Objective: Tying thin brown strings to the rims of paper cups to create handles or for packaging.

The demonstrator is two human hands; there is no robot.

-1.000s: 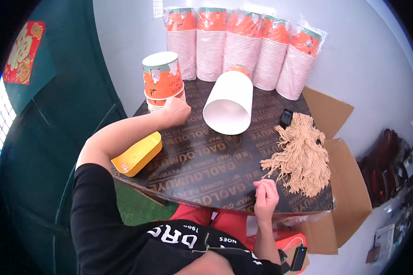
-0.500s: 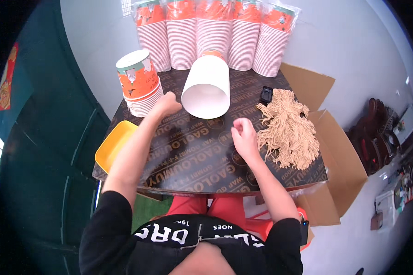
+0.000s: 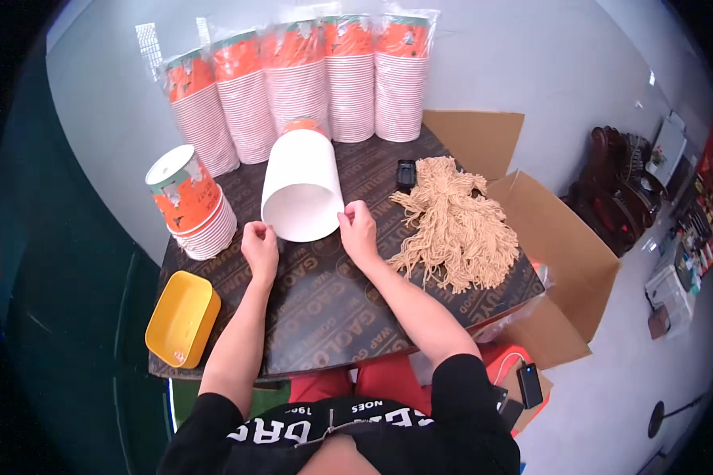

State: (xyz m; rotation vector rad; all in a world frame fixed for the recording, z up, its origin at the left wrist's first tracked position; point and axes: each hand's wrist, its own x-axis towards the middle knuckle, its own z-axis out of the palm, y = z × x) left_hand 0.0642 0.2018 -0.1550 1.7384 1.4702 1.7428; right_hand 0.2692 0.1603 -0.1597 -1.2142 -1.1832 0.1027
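A large white paper bucket (image 3: 299, 178) lies on its side on the dark table, its round mouth facing me. Orange print shows at its far end. At the left of the rim, my left hand (image 3: 260, 252) has its thumb and fingers pinched at the edge. My right hand (image 3: 358, 233) pinches the rim on the opposite side. Left of the bucket stands a short stack of orange printed paper buckets (image 3: 188, 199), bottoms up. A bundle of tan yarn strands (image 3: 458, 226) lies to the right of my right hand.
A yellow plastic tray (image 3: 184, 317) sits at the table's left front corner. Tall plastic-wrapped bucket stacks (image 3: 295, 87) line the back edge. A small black object (image 3: 406, 175) lies beside the yarn. An opened cardboard box (image 3: 558, 265) stands against the right side.
My left hand has come away from the printed bucket stack to the white bucket's left rim. My right hand has moved up to its right rim. The view has shifted.
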